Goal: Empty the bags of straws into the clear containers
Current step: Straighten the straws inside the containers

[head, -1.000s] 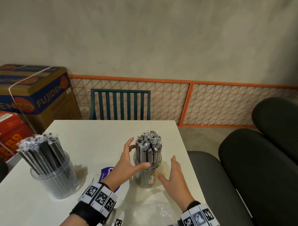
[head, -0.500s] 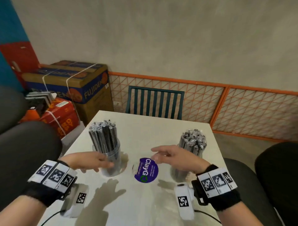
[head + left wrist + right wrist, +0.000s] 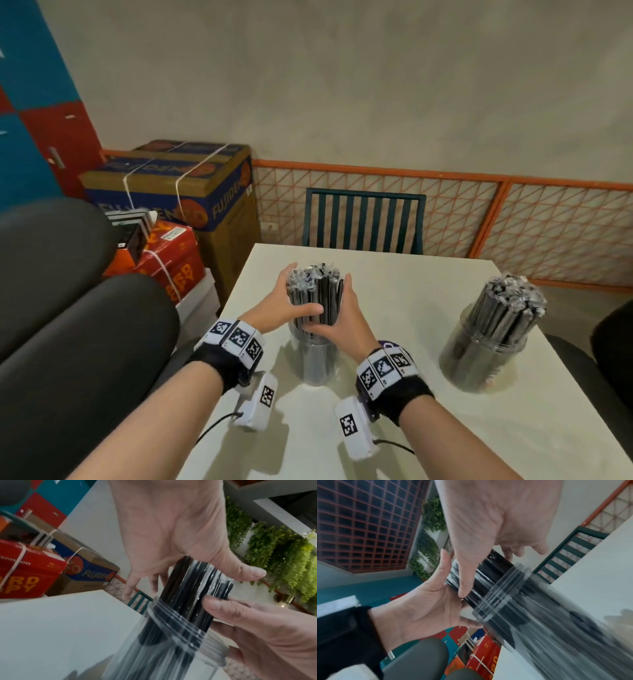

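A bundle of black wrapped straws (image 3: pixel 315 291) stands in the left clear container (image 3: pixel 313 359) on the white table (image 3: pixel 411 274). My left hand (image 3: pixel 294 298) cups the bundle from the left, thumb across its front. From the right, my right hand (image 3: pixel 340 313) wraps it just above the rim. The left wrist view shows the left hand (image 3: pixel 188 580) round the straws (image 3: pixel 187 596), with right fingertips (image 3: pixel 223 605) touching them. In the right wrist view the right thumb lies along the straws (image 3: pixel 489 573). A second clear container (image 3: pixel 479 359), full of straws (image 3: pixel 510 301), stands at the right.
A purple round label (image 3: pixel 388 343) lies on the table, mostly hidden behind my right wrist. Dark cushioned seats (image 3: pixel 85 342) flank the table on the left, another at the right edge. Strapped cardboard boxes (image 3: pixel 178 192) and a green slatted chair (image 3: pixel 363 222) stand beyond.
The view swung left. Both hands left the right container. The left hand reached the left container first, and now both hands are round its straws.
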